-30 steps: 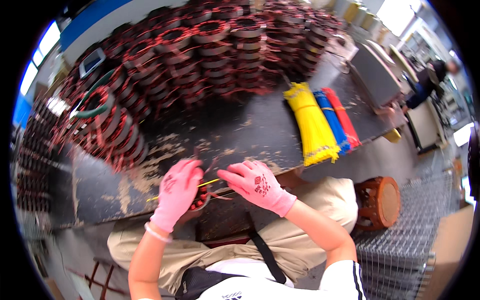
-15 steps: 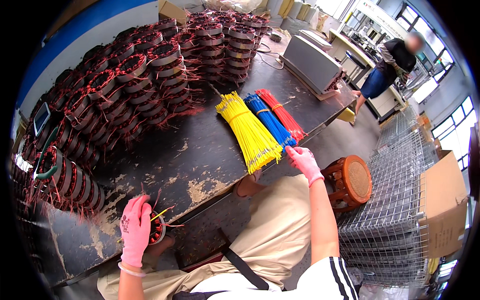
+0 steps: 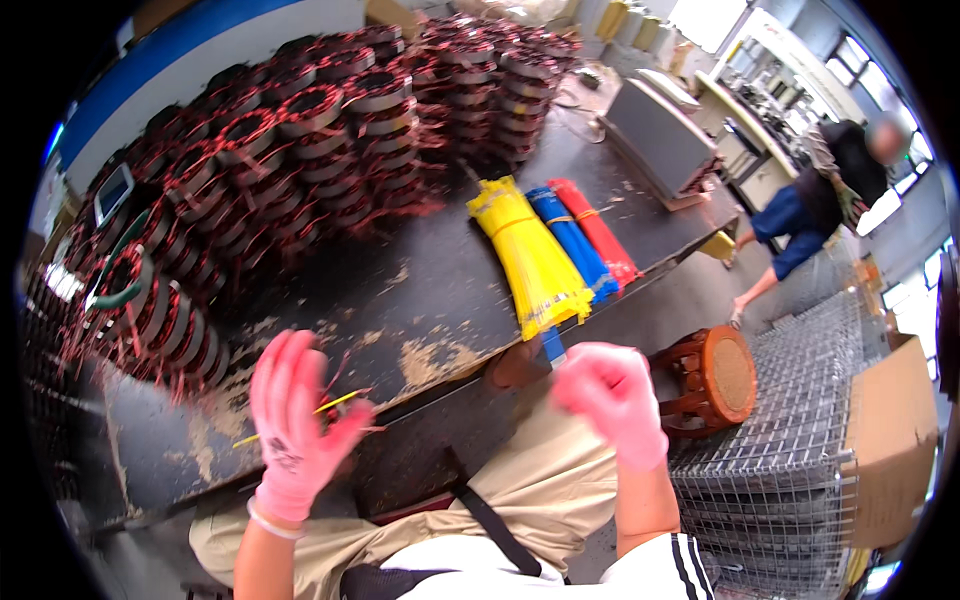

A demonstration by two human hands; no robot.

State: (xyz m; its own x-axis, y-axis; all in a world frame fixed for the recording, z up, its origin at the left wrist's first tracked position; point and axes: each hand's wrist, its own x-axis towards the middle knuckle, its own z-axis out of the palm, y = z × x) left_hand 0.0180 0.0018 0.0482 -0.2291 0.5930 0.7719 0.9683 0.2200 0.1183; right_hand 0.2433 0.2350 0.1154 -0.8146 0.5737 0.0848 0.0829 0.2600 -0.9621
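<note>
Showing just off the near end of the yellow bundle (image 3: 530, 262), a blurred blue strip (image 3: 552, 345) is grasped by the curled right hand (image 3: 615, 402); well left of that bundle, a thin yellow wire (image 3: 341, 401) is partly covered by the left hand (image 3: 298, 425), released with fingers spread

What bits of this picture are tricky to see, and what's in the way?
All in the head view:
Yellow wire: its middle is hidden behind the left hand.
Right hand: blurred, so whether it holds the blue strip is unclear.
White shirt: cut off by the lower edge.
</note>
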